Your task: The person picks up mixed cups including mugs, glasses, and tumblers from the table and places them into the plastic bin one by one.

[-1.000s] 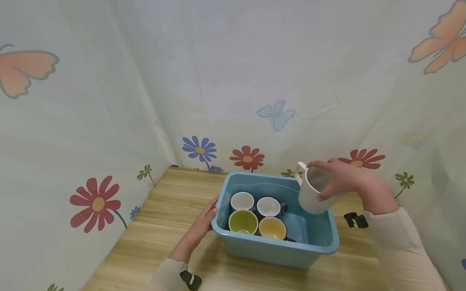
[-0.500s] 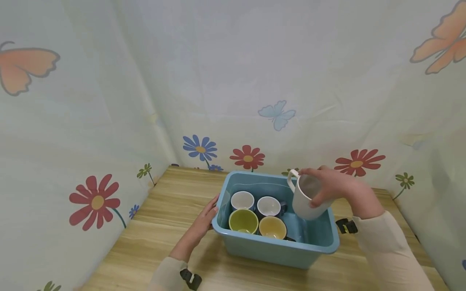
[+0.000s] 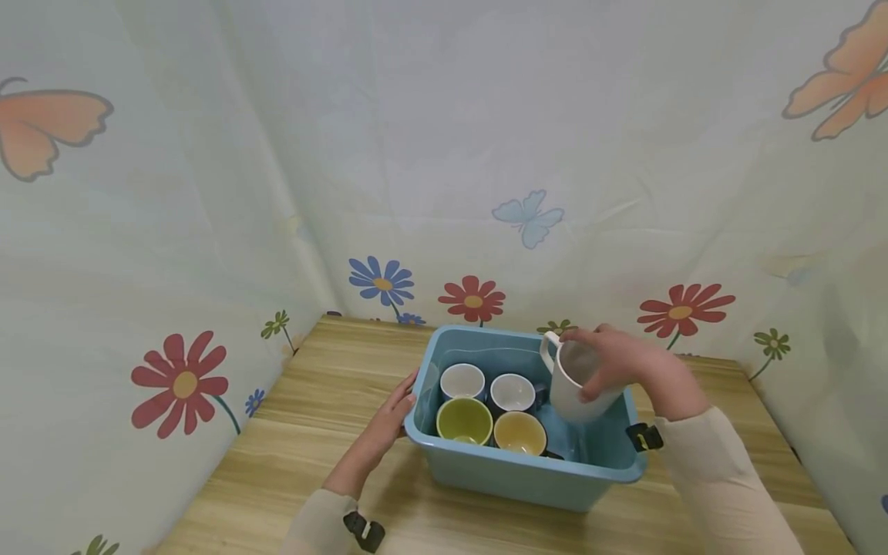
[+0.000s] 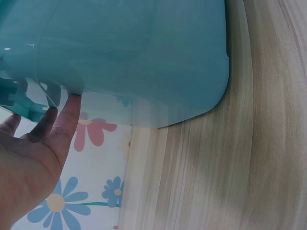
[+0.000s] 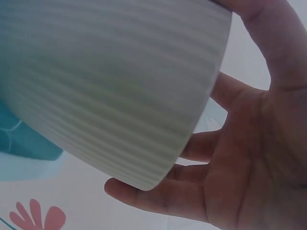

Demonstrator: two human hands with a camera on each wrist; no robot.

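Note:
My right hand grips a tall white mug by its rim, thumb on the near side and fingers across the far side. The mug tilts slightly inside the right part of a blue plastic bin, its handle pointing left. Ribs run along its outer wall in the right wrist view. Against the bin's left end rests my left hand; in the left wrist view its extended fingers touch the outer wall under the rim. Whether the mug touches the bin floor is hidden.
Grouped in the bin's left half are a green cup, a yellow cup and two white-lined cups, one at the back left and one beside it. The bin stands on a wood-grain table before a flowered curtain.
My right hand has carried the white mug left and a little lower into the bin. The left hand and the other cups stay where they were.

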